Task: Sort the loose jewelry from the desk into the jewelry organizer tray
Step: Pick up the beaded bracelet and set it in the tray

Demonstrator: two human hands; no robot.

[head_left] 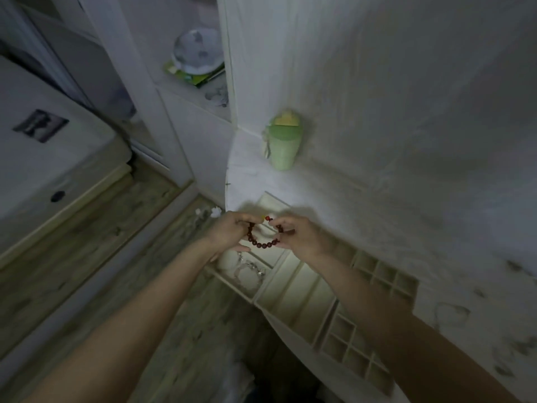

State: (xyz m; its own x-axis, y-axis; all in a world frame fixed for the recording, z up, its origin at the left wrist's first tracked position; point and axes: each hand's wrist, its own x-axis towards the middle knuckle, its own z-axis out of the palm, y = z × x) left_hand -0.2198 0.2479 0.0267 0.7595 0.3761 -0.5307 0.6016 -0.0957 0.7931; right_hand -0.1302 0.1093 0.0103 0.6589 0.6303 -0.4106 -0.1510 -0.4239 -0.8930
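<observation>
Two hands (229,231) (299,235) gripping bracelet (263,242), above tray (302,289)

A white desk (377,170) carries a cream jewelry organizer tray (293,289) and 1 green cup (283,141).

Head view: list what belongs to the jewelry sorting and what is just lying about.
Job:
- dark red bead bracelet, held by left hand and right hand
- jewelry organizer tray
- silvery jewelry in a compartment

Lying about:
- green cup
- round item on shelf

Both hands, left (232,231) and right (299,235), raised, fingers pinched, forearms extended.
</observation>
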